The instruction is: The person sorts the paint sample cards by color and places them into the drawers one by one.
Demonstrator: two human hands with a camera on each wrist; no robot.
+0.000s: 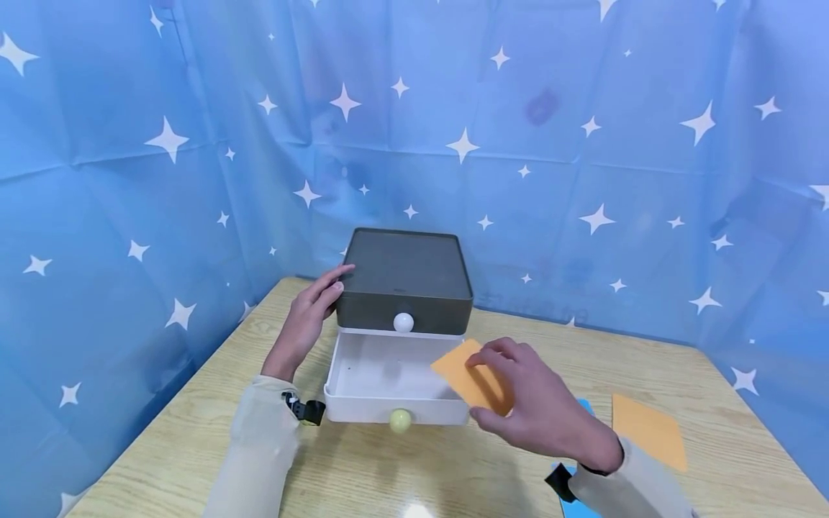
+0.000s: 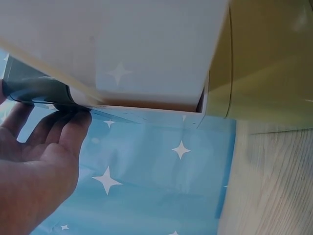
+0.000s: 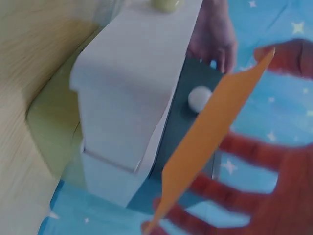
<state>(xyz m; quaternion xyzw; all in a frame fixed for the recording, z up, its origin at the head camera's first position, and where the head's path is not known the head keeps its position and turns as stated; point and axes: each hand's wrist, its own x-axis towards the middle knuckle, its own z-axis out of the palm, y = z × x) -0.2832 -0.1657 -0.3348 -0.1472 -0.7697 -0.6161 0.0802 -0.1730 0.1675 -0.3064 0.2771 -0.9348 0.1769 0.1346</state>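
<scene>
A small drawer box has a dark grey top unit [image 1: 404, 266] with a white knob [image 1: 403, 322]. Below it a white drawer [image 1: 382, 367] with a green knob [image 1: 400, 421] stands pulled out; its visible floor is bare. My left hand [image 1: 304, 316] rests against the left side of the dark unit, fingers on its edge; the left wrist view shows that hand [image 2: 44, 166] there too. My right hand [image 1: 534, 396] holds an orange sheet [image 1: 476, 378] by its edges between thumb and fingers, over the drawer's right front corner. In the right wrist view the sheet [image 3: 205, 132] bows slightly.
Another orange sheet [image 1: 648, 432] lies on the wooden table [image 1: 725, 446] at the right. Blue pieces [image 1: 576, 503] lie partly hidden under my right forearm. A blue curtain with white stars [image 1: 550, 180] hangs behind and to the left. A yellowish-green lower part [image 2: 269, 63] shows beneath the drawer.
</scene>
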